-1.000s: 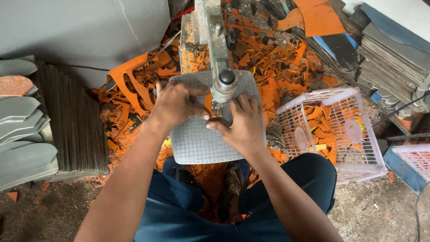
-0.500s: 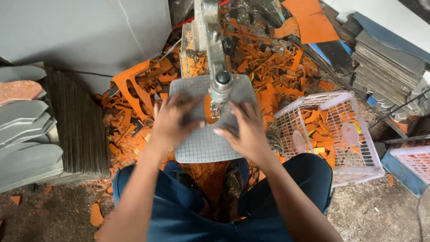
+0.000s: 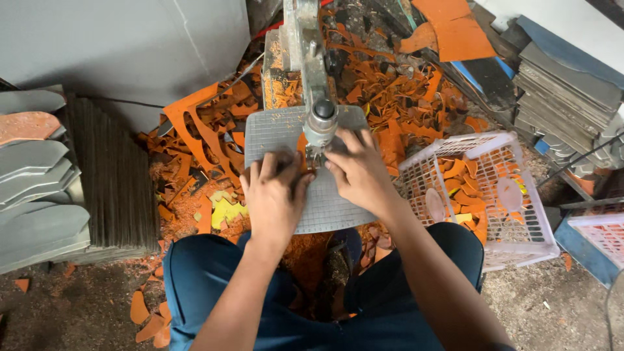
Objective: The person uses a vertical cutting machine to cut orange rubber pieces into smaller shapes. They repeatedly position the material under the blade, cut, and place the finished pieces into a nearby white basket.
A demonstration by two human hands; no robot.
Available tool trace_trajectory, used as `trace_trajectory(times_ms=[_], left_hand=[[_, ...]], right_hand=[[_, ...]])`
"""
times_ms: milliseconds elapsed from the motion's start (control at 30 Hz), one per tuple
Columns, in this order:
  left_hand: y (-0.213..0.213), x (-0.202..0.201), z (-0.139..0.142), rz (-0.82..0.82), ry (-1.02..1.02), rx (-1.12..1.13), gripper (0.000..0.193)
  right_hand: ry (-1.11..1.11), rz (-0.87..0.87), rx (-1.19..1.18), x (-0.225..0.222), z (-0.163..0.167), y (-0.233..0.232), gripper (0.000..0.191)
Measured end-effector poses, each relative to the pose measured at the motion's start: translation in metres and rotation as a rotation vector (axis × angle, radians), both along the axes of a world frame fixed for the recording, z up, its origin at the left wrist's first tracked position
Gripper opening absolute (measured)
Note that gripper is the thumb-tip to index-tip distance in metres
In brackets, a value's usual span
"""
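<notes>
I am feeding a grey textured sheet [image 3: 325, 195] across the small bench of the cutting machine [image 3: 320, 120] at the centre of the frame, with the cutter head standing just above the sheet between my two hands. To do this step well, I am keeping the sheet flat against the bench, pressing evenly on both sides of the cutter, and I judge that both sets of fingertips should stay clear of the cutting point while the sheet turns slowly along its line.

My left hand [image 3: 276, 195] is lying palm down on the sheet, left of the cutter, its fingers [image 3: 270, 166] spread slightly and pressing flat, not gripping. My right hand [image 3: 357, 172] is resting on the sheet's right portion, its fingers [image 3: 344, 140] curved and close together, touching the sheet beside the cutter head; whether they are pinching an edge I cannot tell.

Orange offcuts [image 3: 208, 136] are lying around the machine, and a white basket [image 3: 513, 240] with more pieces is standing at right.
</notes>
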State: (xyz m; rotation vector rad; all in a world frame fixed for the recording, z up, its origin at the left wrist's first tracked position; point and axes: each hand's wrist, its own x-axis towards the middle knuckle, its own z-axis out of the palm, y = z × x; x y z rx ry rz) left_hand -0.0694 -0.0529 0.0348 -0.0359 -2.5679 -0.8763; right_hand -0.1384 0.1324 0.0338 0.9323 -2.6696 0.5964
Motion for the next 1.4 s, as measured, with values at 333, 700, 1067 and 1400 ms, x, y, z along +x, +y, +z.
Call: trace_trajectory(times_ms=[333, 700, 1067, 1400], left_hand=[[-0.019, -0.014, -0.005, -0.1, -0.031, 0.034, 0.038], [-0.031, -0.027, -0.004, -0.203, -0.066, 0.016, 0.039], [-0.045, -0.041, -0.005, -0.302, -0.13, 0.046, 0.032], [-0.053, -0.062, -0.015, -0.399, -0.064, 0.064, 0.032]], right_hand=[[0.054, 0.002, -0.029, 0.001, -0.004, 0.0, 0.023], [0.054, -0.035, -0.035, 0.004, -0.005, 0.0, 0.019], [0.027, -0.074, -0.036, 0.007, -0.007, -0.001, 0.016], [0.04, -0.098, -0.057, -0.002, -0.01, 0.0, 0.02]])
